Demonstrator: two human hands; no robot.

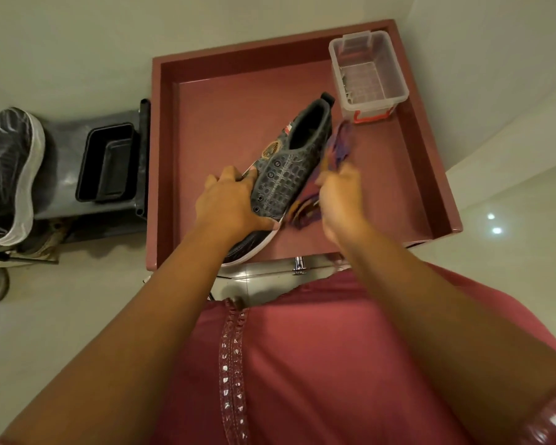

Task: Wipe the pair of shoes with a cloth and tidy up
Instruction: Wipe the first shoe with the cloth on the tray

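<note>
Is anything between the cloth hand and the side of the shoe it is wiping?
Nothing visible. The right hand holds the cloth directly against the side of the shoe, which the left hand steadies on the red tray. The clear plastic box sits apart in the tray's far corner.

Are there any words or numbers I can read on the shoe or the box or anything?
None can be read.
Shoe: an oval gold badge and a small red and white tag, both too blurred to read.
Clear plastic box: no label shows.
Cloth: only coloured pattern, blurred.
Black tray: no writing shows.
</note>
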